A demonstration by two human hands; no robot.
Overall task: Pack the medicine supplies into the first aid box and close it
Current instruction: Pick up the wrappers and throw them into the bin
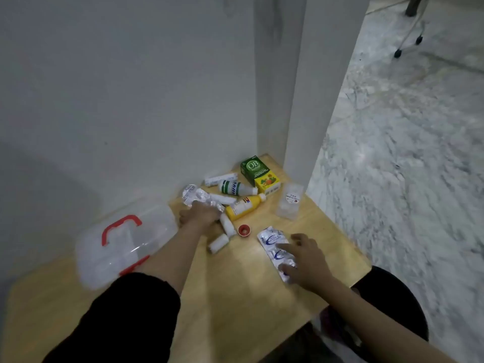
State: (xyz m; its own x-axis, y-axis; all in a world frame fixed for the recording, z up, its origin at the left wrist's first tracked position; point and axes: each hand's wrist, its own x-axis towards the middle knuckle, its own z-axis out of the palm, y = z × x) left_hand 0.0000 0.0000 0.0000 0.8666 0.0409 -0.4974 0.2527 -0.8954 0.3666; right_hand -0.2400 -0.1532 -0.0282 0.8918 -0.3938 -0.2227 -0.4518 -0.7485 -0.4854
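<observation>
From the head camera, a wooden counter (235,297) sits in a white wall corner. The clear first aid box (123,242), with its red handle (119,227), lies closed at the counter's left side. The left hand (200,214) reaches into the pile of supplies, fingers curled around a crumpled foil blister pack (195,196) beside a yellow bottle (243,206). The right hand (307,258) is open, fingers spread, pressing on a second foil blister strip (275,244). Near them lie white gauze rolls (218,243), a red cap (244,230), a white bottle (237,188), a green OB Herbal carton (258,172) and a small clear container (290,201).
</observation>
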